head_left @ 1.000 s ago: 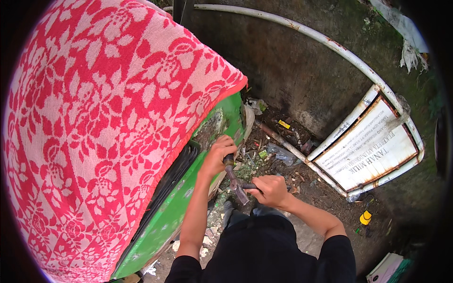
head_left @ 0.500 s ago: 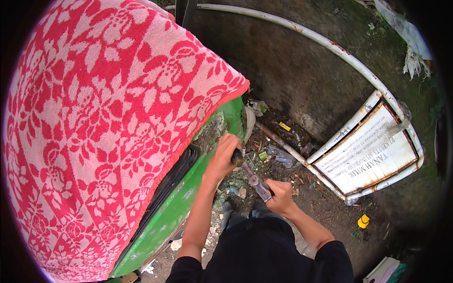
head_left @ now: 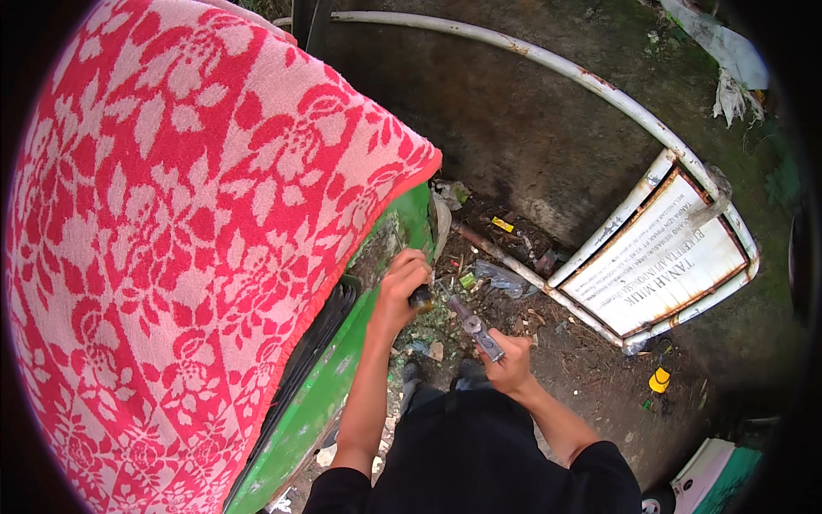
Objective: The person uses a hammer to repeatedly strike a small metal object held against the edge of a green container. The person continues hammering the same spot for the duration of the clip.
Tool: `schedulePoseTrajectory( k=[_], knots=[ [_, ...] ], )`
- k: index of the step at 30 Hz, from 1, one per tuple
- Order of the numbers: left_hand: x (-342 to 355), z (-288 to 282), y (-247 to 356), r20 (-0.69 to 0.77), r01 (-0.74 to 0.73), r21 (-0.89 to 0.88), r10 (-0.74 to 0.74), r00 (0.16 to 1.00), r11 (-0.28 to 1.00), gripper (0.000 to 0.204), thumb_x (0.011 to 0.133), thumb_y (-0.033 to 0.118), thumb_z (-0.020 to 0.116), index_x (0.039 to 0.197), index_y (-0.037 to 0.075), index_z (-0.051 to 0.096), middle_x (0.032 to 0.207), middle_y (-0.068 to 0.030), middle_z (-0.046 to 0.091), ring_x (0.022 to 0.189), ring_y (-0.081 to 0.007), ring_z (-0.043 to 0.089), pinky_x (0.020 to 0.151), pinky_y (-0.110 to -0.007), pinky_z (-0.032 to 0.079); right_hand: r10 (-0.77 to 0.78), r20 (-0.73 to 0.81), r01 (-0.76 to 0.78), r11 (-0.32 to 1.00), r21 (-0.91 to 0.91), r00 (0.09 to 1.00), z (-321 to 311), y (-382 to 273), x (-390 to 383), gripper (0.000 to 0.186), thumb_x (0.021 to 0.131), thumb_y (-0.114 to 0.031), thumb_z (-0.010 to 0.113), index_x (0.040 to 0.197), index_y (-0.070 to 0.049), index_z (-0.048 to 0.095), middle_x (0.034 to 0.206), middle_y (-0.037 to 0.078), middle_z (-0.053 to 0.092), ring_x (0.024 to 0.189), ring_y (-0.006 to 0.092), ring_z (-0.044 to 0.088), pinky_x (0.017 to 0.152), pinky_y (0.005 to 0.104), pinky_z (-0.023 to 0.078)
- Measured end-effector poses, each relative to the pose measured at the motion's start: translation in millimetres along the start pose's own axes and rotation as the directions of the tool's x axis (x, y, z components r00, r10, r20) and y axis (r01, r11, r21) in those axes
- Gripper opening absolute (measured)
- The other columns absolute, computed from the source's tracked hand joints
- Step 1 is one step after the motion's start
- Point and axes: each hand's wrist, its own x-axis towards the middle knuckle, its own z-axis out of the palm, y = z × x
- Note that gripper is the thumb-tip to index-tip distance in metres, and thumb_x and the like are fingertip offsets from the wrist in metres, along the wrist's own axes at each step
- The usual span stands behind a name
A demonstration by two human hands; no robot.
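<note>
My left hand is wrapped around the dark, amber-tipped handle of what looks like a screwdriver or chisel. Its thin shaft points away toward a rough, bare patch on a chipped green panel. Where the tip meets the panel is hard to make out. Closed on a hammer, my right hand is to the right and slightly nearer. The grey metal hammer head points at the tool handle's end, with a small gap between them. The hammer's own handle is mostly hidden.
A red and pink floral cloth drapes over the green body at left. Black strips show under its edge. On the right lies a white pipe frame with a rusty-edged sign. Litter and a yellow object dot the dirt.
The hammer head has drawn back to the right, away from the end of the left-hand tool, which it met or overlapped before. My left hand keeps its grip. The view has shifted slightly.
</note>
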Motion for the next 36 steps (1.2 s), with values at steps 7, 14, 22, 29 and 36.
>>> schedulePoseTrajectory(
  k=[7,14,22,29,36],
  knots=[
    [-7,-14,-12,0.073,-0.013,-0.087,0.019,0.997,0.996,0.037,0.054,-0.007,0.073,0.083,0.001,0.052,0.086,-0.0107,0.06,0.094,-0.0346,0.061,0.086,-0.045,0.051,-0.022,-0.019,0.022,1.0,0.003,1.0,26,-13,-2,0.015,0.084,-0.005,0.072,0.078,-0.002,0.059,0.06,0.013,0.052,0.05,0.0316,0.055,0.049,0.0374,0.04],
    [-9,-15,-18,0.098,-0.031,-0.099,0.04,0.994,0.995,0.041,0.048,-0.002,0.076,0.082,0.003,0.055,0.086,-0.0098,0.063,0.093,-0.0329,0.063,0.088,-0.045,0.048,-0.056,-0.003,0.055,0.996,-0.067,0.998,40,-25,-4,0.013,0.084,-0.015,0.068,0.079,-0.005,0.061,0.061,0.013,0.054,0.052,0.0325,0.058,0.049,0.0415,0.044],
    [-6,-28,-19,0.057,0.008,-0.194,0.003,0.998,0.981,0.026,0.059,0.002,0.072,0.076,0.004,0.053,0.078,-0.0074,0.063,0.082,-0.0301,0.062,0.086,-0.043,0.048,-0.416,0.198,0.458,0.844,-0.281,0.888,36,-24,7,0.037,0.09,-0.044,0.07,0.075,-0.01,0.062,0.06,0.004,0.05,0.051,0.0237,0.056,0.047,0.0368,0.042],
    [-5,-27,-19,0.085,-0.023,-0.131,0.035,0.996,0.991,0.031,0.054,-0.001,0.071,0.079,0.004,0.053,0.077,-0.0096,0.055,0.082,-0.0309,0.059,0.085,-0.041,0.047,-0.517,0.151,0.539,0.809,-0.234,0.842,39,-29,14,0.036,0.088,-0.042,0.071,0.076,-0.01,0.061,0.06,0.004,0.048,0.05,0.0225,0.053,0.047,0.0367,0.041],
    [-3,-19,-17,0.038,-0.049,-0.095,0.052,0.998,0.994,0.025,0.057,0.001,0.07,0.076,0.004,0.053,0.077,-0.0081,0.057,0.082,-0.0294,0.06,0.085,-0.041,0.047,-0.511,0.213,0.553,0.78,-0.293,0.833,27,-20,18,0.037,0.089,-0.044,0.07,0.076,-0.011,0.061,0.06,0.003,0.048,0.051,0.0225,0.054,0.048,0.0366,0.041]
  ],
)
